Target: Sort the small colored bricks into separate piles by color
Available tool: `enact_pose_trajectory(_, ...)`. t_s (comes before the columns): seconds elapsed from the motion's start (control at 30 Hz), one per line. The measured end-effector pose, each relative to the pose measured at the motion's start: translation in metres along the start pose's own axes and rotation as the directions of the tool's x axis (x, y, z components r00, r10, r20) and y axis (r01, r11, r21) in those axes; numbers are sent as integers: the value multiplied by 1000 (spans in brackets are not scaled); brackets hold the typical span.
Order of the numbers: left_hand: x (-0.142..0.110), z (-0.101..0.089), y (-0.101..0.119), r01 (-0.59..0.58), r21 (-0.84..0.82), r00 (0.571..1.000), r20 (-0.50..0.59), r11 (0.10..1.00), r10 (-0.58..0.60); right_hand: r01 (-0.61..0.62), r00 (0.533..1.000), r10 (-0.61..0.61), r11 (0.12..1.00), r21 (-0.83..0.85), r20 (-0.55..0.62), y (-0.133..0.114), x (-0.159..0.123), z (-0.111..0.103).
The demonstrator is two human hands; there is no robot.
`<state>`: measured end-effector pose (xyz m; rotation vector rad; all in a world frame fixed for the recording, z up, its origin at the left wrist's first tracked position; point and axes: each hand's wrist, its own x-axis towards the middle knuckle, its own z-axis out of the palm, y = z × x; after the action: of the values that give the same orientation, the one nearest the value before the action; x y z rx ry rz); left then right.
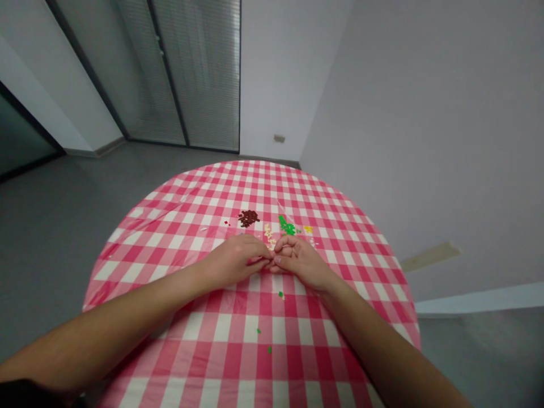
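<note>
My left hand (236, 260) and my right hand (300, 262) meet at the middle of a round table, their fingertips pressed together. Whether anything small lies between the fingers is hidden. Just beyond the hands lie a dark brown heap of tiny pieces (249, 218), a scatter of cream pieces (268, 235), a green heap of tiny pieces (288, 228) and a few yellow pieces (308, 229). The cream scatter is nearest my fingertips. A stray green piece (280, 294) rests just below my right hand.
A pink-and-white gingham tablecloth (255, 362) covers the table, and its edge hangs off all round. Two more green specks (269, 350) lie near the front. Beyond the table are a grey floor, pale walls and a glass partition with blinds (195, 73).
</note>
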<state>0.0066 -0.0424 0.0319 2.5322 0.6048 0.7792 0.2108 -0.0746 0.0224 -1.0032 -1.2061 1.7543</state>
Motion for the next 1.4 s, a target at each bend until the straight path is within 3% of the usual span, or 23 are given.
enact_pose_trajectory(0.13,-1,3,-6,-45,94,999,-15,995,47,4,1000,-3,998,-59,5,-1,-1,-1)
enact_pose_trajectory(0.23,-1,0,-19,101,132,993,-75,986,-92,24,999,-31,952,-304,-17,-6,-3,-6)
enact_pose_trajectory(0.33,1,-7,-43,301,124,943,-184,946,-276,31,999,-12,787,-616,35,-13,-8,-9)
enact_pose_trajectory(0.43,1,-12,-69,454,128,870,-276,882,-408,27,985,117,619,-785,126,-17,-13,-8)
enact_pose_trajectory(0.53,-1,-13,-86,509,153,832,-339,847,-439,84,970,160,485,-870,183,-14,-14,-6)
enact_pose_trajectory(0.63,-1,-10,-91,546,170,800,-397,820,-451,143,958,169,416,-898,231,-9,-13,-6)
enact_pose_trajectory(0.73,1,-9,-91,542,211,808,-396,813,-436,169,955,170,367,-915,244,-6,-13,-8)
enact_pose_trajectory(0.9,4,-8,-92,483,333,868,-306,810,-391,168,965,128,380,-910,231,-9,-13,-5)
enact_pose_trajectory(0.97,4,-7,-94,459,367,884,-286,809,-371,169,980,23,417,-893,197,-10,-10,-5)
enact_pose_trajectory(1.03,4,-5,-96,440,388,895,-260,810,-362,156,981,-173,465,-872,83,-9,-4,-10)
enact_pose_trajectory(1.13,2,-4,-99,428,401,903,-220,810,-368,99,882,-433,553,-827,-184,-5,6,-27)
enact_pose_trajectory(1.23,2,-3,-98,416,383,909,-190,825,-370,29,798,-497,597,-802,-341,1,13,-45)
enact_pose_trajectory(1.4,1,-4,-92,417,319,908,-190,851,-374,-39,790,-497,545,-838,-360,7,17,-56)
